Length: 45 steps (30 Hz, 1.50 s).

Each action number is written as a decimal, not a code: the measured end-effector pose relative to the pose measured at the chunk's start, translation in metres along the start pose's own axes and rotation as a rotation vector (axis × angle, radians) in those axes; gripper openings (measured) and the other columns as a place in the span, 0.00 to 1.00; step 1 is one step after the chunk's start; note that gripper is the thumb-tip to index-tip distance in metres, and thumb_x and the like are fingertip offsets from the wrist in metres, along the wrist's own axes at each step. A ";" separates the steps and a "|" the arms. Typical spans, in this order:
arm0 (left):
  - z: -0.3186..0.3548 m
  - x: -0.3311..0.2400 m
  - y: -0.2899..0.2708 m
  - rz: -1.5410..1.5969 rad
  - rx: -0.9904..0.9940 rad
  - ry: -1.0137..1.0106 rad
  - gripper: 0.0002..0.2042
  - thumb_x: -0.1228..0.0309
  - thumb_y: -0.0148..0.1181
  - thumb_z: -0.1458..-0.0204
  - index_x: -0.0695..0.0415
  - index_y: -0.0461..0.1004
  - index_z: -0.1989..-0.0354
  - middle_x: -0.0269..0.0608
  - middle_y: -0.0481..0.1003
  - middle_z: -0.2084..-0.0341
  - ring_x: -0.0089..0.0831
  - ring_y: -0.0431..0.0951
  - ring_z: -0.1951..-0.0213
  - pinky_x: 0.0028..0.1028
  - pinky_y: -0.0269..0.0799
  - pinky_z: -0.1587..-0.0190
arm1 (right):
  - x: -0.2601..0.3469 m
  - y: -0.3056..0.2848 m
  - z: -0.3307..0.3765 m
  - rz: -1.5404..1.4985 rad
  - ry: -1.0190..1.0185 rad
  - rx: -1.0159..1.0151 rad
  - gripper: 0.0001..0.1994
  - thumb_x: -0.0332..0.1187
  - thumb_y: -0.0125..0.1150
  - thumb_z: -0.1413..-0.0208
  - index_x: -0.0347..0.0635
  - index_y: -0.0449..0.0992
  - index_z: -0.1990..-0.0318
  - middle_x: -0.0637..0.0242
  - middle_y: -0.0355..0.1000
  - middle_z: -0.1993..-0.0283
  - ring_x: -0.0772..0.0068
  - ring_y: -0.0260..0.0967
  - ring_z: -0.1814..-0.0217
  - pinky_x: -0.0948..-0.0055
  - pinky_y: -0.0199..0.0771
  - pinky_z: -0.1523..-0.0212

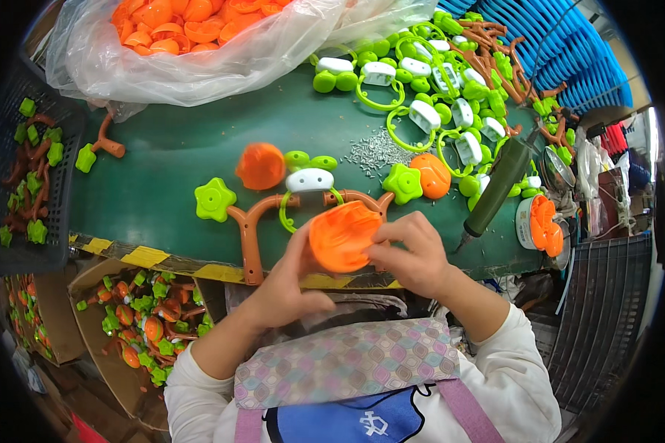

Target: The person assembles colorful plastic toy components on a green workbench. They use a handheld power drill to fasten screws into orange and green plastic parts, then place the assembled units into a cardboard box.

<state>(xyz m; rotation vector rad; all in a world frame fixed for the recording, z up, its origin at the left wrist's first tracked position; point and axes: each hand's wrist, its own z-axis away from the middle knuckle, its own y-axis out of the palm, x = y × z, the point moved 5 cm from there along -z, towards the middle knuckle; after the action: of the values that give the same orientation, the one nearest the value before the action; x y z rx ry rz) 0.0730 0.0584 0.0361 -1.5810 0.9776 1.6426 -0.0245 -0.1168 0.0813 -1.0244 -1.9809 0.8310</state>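
Observation:
In front of my chest, both hands hold an orange hollow plastic shell (345,235) with its open side showing. My left hand (284,288) curls round its left side, the thumb sticking out below. The fingers of my right hand (414,255) pinch its right edge. Just behind it, at the table's near edge, lies a brown branch-shaped frame (250,240), with a white-and-green ring piece (309,180) at its middle. A green star knob (215,199) sits by its left fork, and another green star knob (403,184) by its right. Beyond lies another orange shell (260,166); an orange round piece (431,176) touches the right knob.
Small silver screws (377,151) lie scattered on the green table (177,140). A dark green power screwdriver (499,188) hangs at right. Ring pieces (423,116) heap at the back right, by a plastic bag (162,77) of orange shells. Toys fill a carton (100,354) below left.

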 end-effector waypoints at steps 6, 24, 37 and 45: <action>-0.030 0.010 -0.025 -1.320 0.015 0.444 0.11 0.74 0.59 0.56 0.59 0.78 0.62 0.41 0.74 0.61 0.42 0.74 0.56 0.39 0.72 0.49 | 0.010 0.019 -0.007 -0.355 0.081 0.301 0.07 0.31 0.74 0.55 0.47 0.80 0.70 0.63 0.70 0.46 0.63 0.69 0.57 0.64 0.74 0.56; 0.004 0.058 -0.006 0.903 -0.399 -0.250 0.21 0.68 0.46 0.35 0.61 0.63 0.35 0.46 0.72 0.43 0.38 0.75 0.45 0.40 0.72 0.41 | 0.029 0.048 -0.025 -0.128 -0.315 0.140 0.16 0.33 0.65 0.54 0.41 0.79 0.55 0.59 0.73 0.45 0.66 0.70 0.58 0.67 0.73 0.59; -0.008 0.028 -0.002 0.707 -0.408 -0.047 0.27 0.71 0.41 0.35 0.53 0.47 0.27 0.47 0.61 0.34 0.47 0.68 0.35 0.56 0.70 0.37 | 0.017 0.032 -0.142 0.122 -0.242 -0.205 0.17 0.49 0.71 0.52 0.46 0.81 0.63 0.70 0.75 0.70 0.59 0.73 0.63 0.58 0.67 0.46; -0.005 0.025 -0.006 0.664 -0.426 -0.114 0.28 0.67 0.45 0.35 0.52 0.49 0.26 0.46 0.62 0.34 0.47 0.69 0.36 0.53 0.73 0.40 | 0.003 0.082 -0.189 0.039 -0.114 0.963 0.10 0.43 0.66 0.45 0.48 0.82 0.65 0.68 0.77 0.67 0.61 0.72 0.53 0.60 0.62 0.41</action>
<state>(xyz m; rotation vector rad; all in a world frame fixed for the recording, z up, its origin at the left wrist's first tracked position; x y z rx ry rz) 0.0794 0.0563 0.0108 -1.4766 1.2323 2.5034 0.1625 -0.0372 0.1136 -0.4376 -1.3416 1.6529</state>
